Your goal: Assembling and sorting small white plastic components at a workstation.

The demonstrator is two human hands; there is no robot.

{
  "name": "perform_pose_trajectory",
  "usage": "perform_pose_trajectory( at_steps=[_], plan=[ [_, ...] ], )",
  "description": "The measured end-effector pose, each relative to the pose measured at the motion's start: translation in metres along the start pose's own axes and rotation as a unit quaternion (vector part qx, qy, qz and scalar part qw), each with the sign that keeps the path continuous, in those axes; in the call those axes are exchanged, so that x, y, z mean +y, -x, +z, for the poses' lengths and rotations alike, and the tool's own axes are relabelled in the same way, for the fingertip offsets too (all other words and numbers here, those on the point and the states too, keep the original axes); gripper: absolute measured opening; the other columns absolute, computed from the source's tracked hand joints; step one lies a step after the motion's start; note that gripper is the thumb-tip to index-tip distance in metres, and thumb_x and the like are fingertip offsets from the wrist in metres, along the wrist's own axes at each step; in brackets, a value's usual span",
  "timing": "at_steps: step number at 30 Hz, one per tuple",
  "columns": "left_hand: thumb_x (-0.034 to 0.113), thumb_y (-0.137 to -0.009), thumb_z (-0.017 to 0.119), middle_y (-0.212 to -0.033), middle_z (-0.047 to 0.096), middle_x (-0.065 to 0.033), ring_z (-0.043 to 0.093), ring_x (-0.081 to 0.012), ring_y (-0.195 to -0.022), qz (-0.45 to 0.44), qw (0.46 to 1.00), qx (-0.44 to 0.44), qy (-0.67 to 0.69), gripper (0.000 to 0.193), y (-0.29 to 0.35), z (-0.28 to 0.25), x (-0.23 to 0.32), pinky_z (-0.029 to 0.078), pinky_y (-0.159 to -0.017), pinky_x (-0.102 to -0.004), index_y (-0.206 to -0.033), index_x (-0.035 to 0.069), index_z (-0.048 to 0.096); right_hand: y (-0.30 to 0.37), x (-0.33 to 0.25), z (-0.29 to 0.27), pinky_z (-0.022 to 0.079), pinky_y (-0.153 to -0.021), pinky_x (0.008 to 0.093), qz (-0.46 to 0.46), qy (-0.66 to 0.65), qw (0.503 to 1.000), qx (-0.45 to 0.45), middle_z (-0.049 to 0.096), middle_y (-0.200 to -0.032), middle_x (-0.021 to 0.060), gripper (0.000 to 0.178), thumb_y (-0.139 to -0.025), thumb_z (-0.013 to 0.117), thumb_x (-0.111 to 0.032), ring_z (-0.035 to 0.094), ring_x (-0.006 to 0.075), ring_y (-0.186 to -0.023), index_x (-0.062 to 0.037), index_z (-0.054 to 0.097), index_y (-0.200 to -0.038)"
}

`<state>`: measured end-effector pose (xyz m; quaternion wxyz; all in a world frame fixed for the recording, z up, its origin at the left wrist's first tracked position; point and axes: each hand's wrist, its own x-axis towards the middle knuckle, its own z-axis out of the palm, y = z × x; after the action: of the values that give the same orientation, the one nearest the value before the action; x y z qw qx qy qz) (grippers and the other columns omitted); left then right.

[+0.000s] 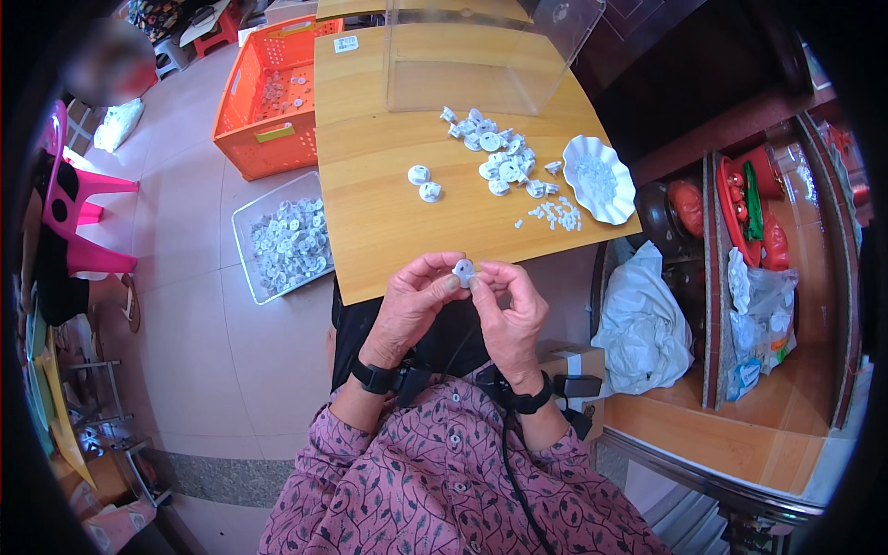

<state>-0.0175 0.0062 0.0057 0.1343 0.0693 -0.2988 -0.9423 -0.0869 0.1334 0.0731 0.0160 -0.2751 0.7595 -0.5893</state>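
Over the table's near edge, my left hand pinches a small round white plastic part between thumb and fingers. My right hand closes on the same part from the other side; whether its fingertips also hold a tiny piece is too small to tell. Beyond my hands, two similar round parts sit apart from a heap of white plastic parts. Tiny white pegs lie scattered to the right of them. A white scalloped dish holds more small, pale translucent pieces.
A clear plastic box stands at the far side of the wooden table. Left of it are an orange crate and a clear bin of grey-white parts. A white plastic bag and shelves are on the right.
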Motion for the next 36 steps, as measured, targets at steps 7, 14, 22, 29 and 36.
perform_pose_trajectory(
  at_steps=[7, 14, 22, 29, 36],
  plan=[
    [0.008, -0.096, 0.067, -0.117, 0.067, -0.0078, 0.065, -0.0148, -0.103, 0.006, 1.0, 0.01, -0.011, 0.031, 0.0021, 0.0014, 0.0011, 0.056, -0.089, -0.0293, -0.126, 0.0, 0.063, 0.0007, -0.0015, 0.0018, 0.055, -0.067, 0.0256, -0.033, 0.02, 0.999, -0.013, 0.072, -0.087, 0.008, 0.016, -0.088, 0.072, 0.001, 0.067, 0.0104, -0.073, -0.0003, 0.068, -0.104],
    [0.008, -0.097, 0.066, -0.112, 0.068, -0.0069, 0.064, -0.0126, -0.094, 0.01, 0.999, 0.022, -0.027, 0.03, 0.0027, -0.0015, 0.0027, 0.055, -0.083, -0.0266, -0.125, -0.001, 0.064, -0.0014, -0.0012, 0.0012, 0.055, -0.066, 0.0263, 0.005, -0.008, 0.999, -0.05, 0.069, -0.091, 0.0088, 0.015, -0.088, 0.072, 0.0, 0.067, 0.0121, -0.074, 0.0003, 0.067, -0.102],
    [0.008, -0.097, 0.066, -0.108, 0.069, -0.007, 0.064, -0.012, -0.09, 0.007, 1.0, 0.029, -0.009, 0.029, 0.0025, 0.0012, 0.0059, 0.055, -0.081, -0.0258, -0.124, -0.002, 0.064, -0.0051, -0.0001, -0.0018, 0.055, -0.064, 0.0282, -0.034, 0.037, 0.996, -0.074, 0.062, -0.091, 0.01, 0.01, -0.09, 0.07, -0.001, 0.067, 0.0167, -0.073, 0.0024, 0.064, -0.097],
    [0.009, -0.096, 0.068, -0.106, 0.07, -0.0066, 0.065, -0.0114, -0.088, 0.005, 0.997, 0.047, -0.055, 0.03, 0.002, 0.0026, 0.0043, 0.055, -0.08, -0.0248, -0.123, -0.002, 0.065, -0.0051, 0.0008, 0.0, 0.054, -0.061, 0.0302, -0.025, 0.062, 0.995, -0.076, 0.06, -0.087, 0.0106, 0.008, -0.089, 0.068, 0.0, 0.067, 0.0187, -0.07, 0.0015, 0.061, -0.09],
    [0.009, -0.096, 0.068, -0.104, 0.07, -0.0055, 0.064, -0.0105, -0.087, 0.015, 0.995, 0.048, -0.086, 0.029, 0.0033, 0.007, 0.0062, 0.054, -0.08, -0.0247, -0.122, -0.002, 0.066, -0.0051, 0.0005, 0.0013, 0.053, -0.06, 0.0314, -0.022, 0.057, 0.994, -0.086, 0.059, -0.085, 0.0112, 0.009, -0.089, 0.068, -0.001, 0.065, 0.0203, -0.068, 0.0012, 0.059, -0.088]
  ],
)
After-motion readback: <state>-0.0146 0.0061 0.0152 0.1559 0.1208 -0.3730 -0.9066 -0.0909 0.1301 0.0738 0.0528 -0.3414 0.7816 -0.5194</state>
